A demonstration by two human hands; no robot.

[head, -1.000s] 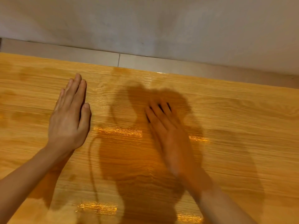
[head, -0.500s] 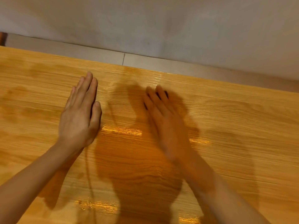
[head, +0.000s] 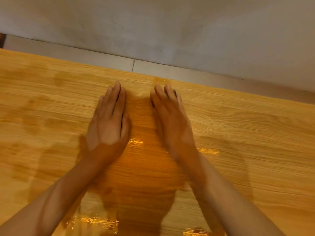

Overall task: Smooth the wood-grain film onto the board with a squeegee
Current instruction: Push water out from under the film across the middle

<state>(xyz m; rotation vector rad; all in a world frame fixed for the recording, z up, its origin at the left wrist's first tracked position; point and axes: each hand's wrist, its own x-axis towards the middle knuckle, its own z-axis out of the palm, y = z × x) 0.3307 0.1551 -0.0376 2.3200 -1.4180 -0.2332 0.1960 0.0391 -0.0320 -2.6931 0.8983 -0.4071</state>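
A grey, mottled plaster wall [head: 170, 28] rises behind a strip of pale floor tiles [head: 95, 57], and below them the glossy honey-coloured wood-grain film [head: 247, 133] covers the flat board and fills the rest of the view. Both hands lie palm-down on the film side by side, close together but apart, fingertips pointing toward the film's far edge near the tiles. The left hand [head: 109, 121] is flat with straight fingers held together and holds nothing. The right hand [head: 170, 120] is also flat with extended fingers; something dark shows at its fingertips, too blurred to tell what it is. The film shows fine horizontal grain lines, darker blotchy patches on the left, and bright streaks of glare between the wrists and near the bottom edge. The person's shadow darkens the film between the forearms.
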